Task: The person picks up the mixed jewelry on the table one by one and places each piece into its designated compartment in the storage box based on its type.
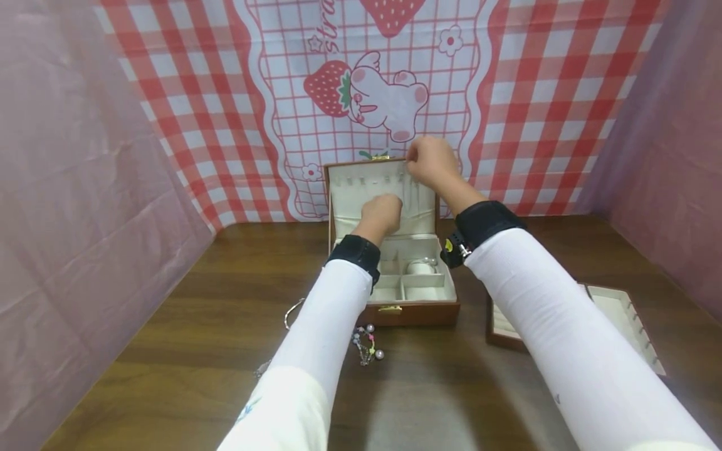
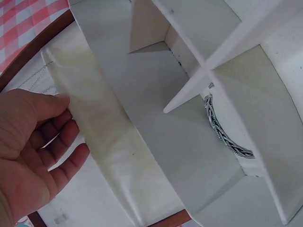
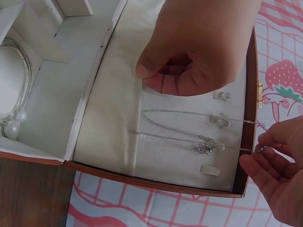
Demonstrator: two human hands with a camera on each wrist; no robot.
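An open jewelry box point(image 1: 417, 313) stands with its lid upright, its lining cream. At the lid's gathered pocket point(image 3: 106, 113), my left hand point(image 2: 33, 142) pinches the rim between thumb and fingertips. My right hand point(image 3: 279, 165) is at the lid's top edge, pinching the end of a thin silver necklace point(image 3: 175, 140). Its chain runs over the lid lining, past small hook tabs point(image 3: 210, 169), to the pocket. Another fine chain point(image 3: 170, 112) lies beside it. In the divided base sit a braided silver bracelet point(image 2: 222, 130) and a bracelet with pearl-like beads point(image 3: 12, 127).
A lined tray point(image 1: 620, 307) lies on the wooden table point(image 1: 225, 300) at right, partly hidden by my right arm. In front of the box is a colorful beaded bracelet point(image 1: 365, 344). Left of it lies a silver bangle point(image 1: 290, 313). Checked cloth point(image 1: 530, 113) hangs behind.
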